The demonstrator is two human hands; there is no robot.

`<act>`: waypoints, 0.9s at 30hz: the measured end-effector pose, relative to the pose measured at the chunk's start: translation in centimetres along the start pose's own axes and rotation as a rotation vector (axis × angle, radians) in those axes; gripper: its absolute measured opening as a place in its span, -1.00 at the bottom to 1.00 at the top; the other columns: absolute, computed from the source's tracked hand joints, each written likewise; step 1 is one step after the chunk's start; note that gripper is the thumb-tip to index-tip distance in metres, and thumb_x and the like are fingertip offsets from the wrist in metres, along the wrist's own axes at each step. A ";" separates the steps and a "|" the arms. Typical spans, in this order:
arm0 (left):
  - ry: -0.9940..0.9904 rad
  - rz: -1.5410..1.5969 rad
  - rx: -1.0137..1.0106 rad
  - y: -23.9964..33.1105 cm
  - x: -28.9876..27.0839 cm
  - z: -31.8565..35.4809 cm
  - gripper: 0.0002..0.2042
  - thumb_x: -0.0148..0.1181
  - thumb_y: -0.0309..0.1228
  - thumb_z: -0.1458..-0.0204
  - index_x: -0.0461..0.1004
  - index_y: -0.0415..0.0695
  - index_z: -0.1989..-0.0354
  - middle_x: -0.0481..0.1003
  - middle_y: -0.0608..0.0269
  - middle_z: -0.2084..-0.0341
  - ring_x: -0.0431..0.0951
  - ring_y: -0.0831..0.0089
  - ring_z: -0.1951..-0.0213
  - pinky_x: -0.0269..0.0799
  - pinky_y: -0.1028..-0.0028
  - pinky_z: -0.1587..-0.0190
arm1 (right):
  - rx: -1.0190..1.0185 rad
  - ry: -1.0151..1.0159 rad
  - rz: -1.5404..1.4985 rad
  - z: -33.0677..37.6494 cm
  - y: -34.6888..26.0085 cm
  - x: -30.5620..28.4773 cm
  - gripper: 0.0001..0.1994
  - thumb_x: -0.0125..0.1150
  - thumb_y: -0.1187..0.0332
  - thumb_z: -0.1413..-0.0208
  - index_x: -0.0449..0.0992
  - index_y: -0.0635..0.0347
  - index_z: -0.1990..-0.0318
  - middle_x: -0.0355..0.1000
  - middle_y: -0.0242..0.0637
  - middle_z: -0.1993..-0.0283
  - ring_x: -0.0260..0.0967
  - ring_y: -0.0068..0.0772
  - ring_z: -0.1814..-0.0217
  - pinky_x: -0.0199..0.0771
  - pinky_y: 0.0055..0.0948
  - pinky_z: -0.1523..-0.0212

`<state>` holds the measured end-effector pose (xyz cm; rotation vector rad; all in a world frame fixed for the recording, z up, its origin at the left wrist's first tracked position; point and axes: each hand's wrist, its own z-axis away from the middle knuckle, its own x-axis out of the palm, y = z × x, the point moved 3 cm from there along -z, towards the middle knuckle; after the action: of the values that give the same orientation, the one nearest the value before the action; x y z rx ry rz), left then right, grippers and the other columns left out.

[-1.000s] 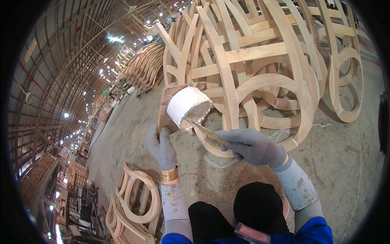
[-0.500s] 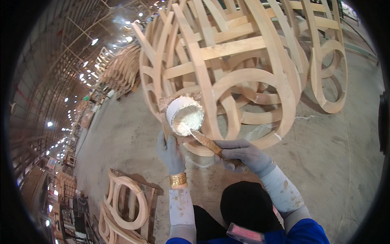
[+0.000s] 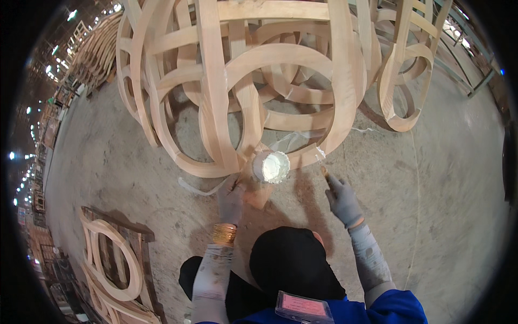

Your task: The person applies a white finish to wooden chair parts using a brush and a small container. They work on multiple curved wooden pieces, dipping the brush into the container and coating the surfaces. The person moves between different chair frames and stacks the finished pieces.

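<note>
Putty tub (image 3: 271, 167) on a board, gripped by the left hand (image 3: 231, 197); right hand (image 3: 342, 200) pinches a half-hidden scraper (image 3: 324, 171) against the wooden frame (image 3: 334, 108).

Grey gloves; gold bangles (image 3: 224, 234); blue top (image 3: 377, 313)

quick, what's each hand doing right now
Left hand: closed on a small brown board carrying a lump of white filler paste.
Right hand: closed on a thin wooden-handled spatula, tip at the curved pale wooden frame.
</note>
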<state>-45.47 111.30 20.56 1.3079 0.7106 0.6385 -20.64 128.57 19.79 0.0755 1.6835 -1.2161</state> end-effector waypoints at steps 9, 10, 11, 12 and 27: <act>-0.119 -0.088 -0.010 3.2 -7.0 2.7 -0.67 -0.01 -0.54 -0.04 0.43 -0.29 0.00 0.47 0.34 0.33 0.39 0.61 0.39 0.36 0.58 0.31 | 0.086 -0.139 0.357 -9.6 3.3 2.0 -0.75 0.00 0.42 -0.02 0.47 0.32 0.16 0.45 0.11 0.47 0.44 0.13 0.44 0.47 -0.07 0.35; -0.106 -0.071 -0.052 3.1 -8.0 3.3 -0.69 -0.01 -0.54 -0.04 0.43 -0.29 0.01 0.47 0.34 0.34 0.38 0.62 0.41 0.35 0.59 0.34 | 0.173 -0.179 0.307 -10.3 3.0 2.5 -0.76 -0.02 0.42 -0.02 0.48 0.31 0.19 0.45 0.12 0.46 0.45 0.11 0.45 0.49 -0.09 0.34; -0.082 -0.073 -0.105 2.8 -9.3 4.1 -0.70 -0.01 -0.53 -0.04 0.44 -0.30 0.03 0.47 0.34 0.34 0.38 0.62 0.40 0.35 0.59 0.33 | 0.255 -0.238 0.246 -10.9 1.8 3.3 -0.77 -0.03 0.42 -0.01 0.50 0.31 0.22 0.46 0.13 0.45 0.47 0.09 0.45 0.51 -0.11 0.33; -0.088 -0.037 -0.137 2.6 -9.7 4.3 -0.71 0.00 -0.53 -0.04 0.44 -0.30 0.04 0.47 0.33 0.34 0.39 0.62 0.40 0.35 0.59 0.33 | 0.353 -0.259 0.221 -11.2 1.2 2.4 -0.77 -0.04 0.42 -0.01 0.51 0.30 0.25 0.46 0.14 0.45 0.48 0.07 0.46 0.53 -0.13 0.32; -0.023 0.029 -0.001 1.4 -12.8 3.7 -0.73 0.04 -0.49 -0.04 0.45 -0.33 0.09 0.42 0.34 0.50 0.32 0.68 0.48 0.30 0.61 0.40 | 0.089 -0.269 0.728 -14.8 1.4 5.3 -0.76 -0.10 0.50 0.06 0.54 0.40 0.37 0.47 0.16 0.46 0.50 0.00 0.48 0.53 -0.17 0.44</act>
<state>-50.82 99.40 23.69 1.3248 0.6736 0.6457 -32.41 137.67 14.56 0.5107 1.1984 -0.7045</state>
